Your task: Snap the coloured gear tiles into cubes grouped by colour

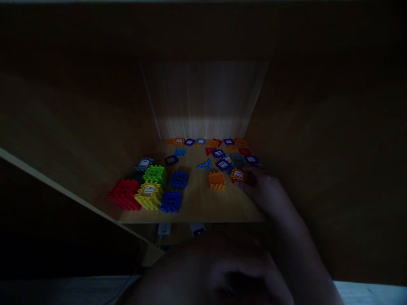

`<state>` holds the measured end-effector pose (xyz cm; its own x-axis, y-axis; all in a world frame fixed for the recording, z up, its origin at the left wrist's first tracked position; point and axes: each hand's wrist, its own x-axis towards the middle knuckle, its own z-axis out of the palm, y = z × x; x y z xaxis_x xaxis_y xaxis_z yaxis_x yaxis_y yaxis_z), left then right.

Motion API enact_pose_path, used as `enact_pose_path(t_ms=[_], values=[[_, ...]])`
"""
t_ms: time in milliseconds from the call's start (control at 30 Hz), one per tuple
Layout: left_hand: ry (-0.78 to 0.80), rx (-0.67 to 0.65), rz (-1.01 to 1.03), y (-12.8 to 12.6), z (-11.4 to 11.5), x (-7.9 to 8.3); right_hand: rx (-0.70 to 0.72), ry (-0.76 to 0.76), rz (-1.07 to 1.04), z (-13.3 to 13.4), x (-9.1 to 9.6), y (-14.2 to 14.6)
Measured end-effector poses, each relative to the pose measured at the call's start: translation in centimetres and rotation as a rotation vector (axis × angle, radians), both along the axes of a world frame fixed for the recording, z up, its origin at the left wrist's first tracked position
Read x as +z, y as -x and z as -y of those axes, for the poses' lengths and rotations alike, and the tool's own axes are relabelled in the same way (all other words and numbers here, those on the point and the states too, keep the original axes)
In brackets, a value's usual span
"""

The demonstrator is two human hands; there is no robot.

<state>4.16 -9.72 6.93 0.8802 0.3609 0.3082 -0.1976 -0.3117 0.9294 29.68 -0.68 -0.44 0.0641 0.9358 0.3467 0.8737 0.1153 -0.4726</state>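
My right hand (267, 189) reaches onto the wooden shelf from the right, its thumb and fingers closed on an orange interlocking tile (238, 174) with a white window insert. Left of it stands a short stack of orange tiles (217, 181). Purple window tiles (223, 164) and a blue triangular piece (204, 164) lie just behind. My left hand (241, 262) is close to the camera at the bottom, dark and blurred. Its fingers are curled, with a dark patch between them that I cannot make out.
Stacks of red (125, 195), yellow (149, 195), green (154, 174) and blue tiles (171, 201) stand at the shelf's left. Loose tiles lie along the back. Side walls enclose the shelf (193, 212). Below it are a white power strip (164, 229) and a lit device (198, 230).
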Motion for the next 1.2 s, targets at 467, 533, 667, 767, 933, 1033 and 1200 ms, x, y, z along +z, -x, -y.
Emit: enact_pose_path(t_ms=[467,533,667,767,933,1033,1200], values=[[-0.728,0.835,-0.048,-0.6,-5.4,-6.2,0.079,-0.231,-0.266,1.0,0.8,0.4],[-0.741,0.933,-0.066,-0.7,-5.6,-6.3,0.134,-0.23,-0.389,1.4,1.1,0.9],[-0.762,1.05,-0.121,-0.8,-5.9,-6.5,0.34,-0.143,-0.606,2.3,1.8,2.5],[-0.785,1.048,-0.126,-0.6,-6.1,-6.8,0.486,-0.057,-0.704,2.6,2.2,3.6],[-0.644,1.149,-0.067,-0.4,-6.0,-6.6,0.548,0.048,-0.834,2.3,1.8,4.1],[-0.544,1.184,-0.065,-0.3,-5.9,-6.4,0.547,0.056,-0.847,2.0,1.5,4.1],[-0.473,1.187,-0.052,-0.2,-6.1,-6.4,0.542,0.057,-0.86,1.7,1.2,4.4]])
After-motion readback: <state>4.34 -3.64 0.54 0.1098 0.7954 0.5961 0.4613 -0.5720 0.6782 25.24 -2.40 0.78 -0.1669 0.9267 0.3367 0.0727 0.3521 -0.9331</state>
